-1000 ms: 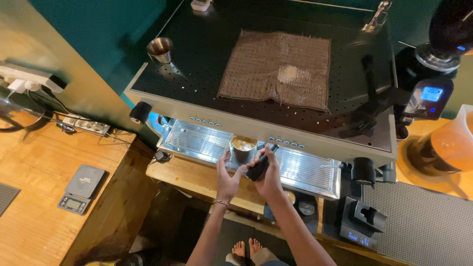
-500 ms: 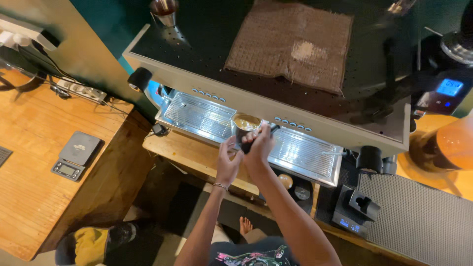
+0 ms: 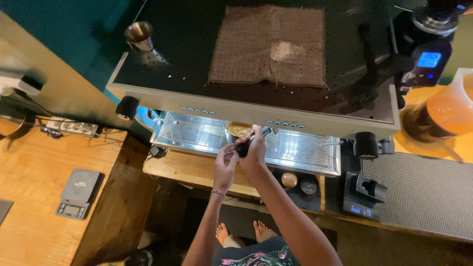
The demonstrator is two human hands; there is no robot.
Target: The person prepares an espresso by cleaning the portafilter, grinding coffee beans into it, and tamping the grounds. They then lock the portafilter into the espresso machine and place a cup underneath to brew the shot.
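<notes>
Portafilter [image 3: 242, 132], basket filled with grounds, sits over the espresso machine [image 3: 256, 111] drip tray [image 3: 295, 148]. Right hand [image 3: 254, 150] grip is closed around its black handle; left hand [image 3: 225, 166] is partly open beneath it.

Rough woven cloth [image 3: 268, 45] on a glossy black machine top [image 3: 197, 44]; shiny ribbed metal tray [image 3: 192, 130]; wooden counter [image 3: 34, 162].
</notes>
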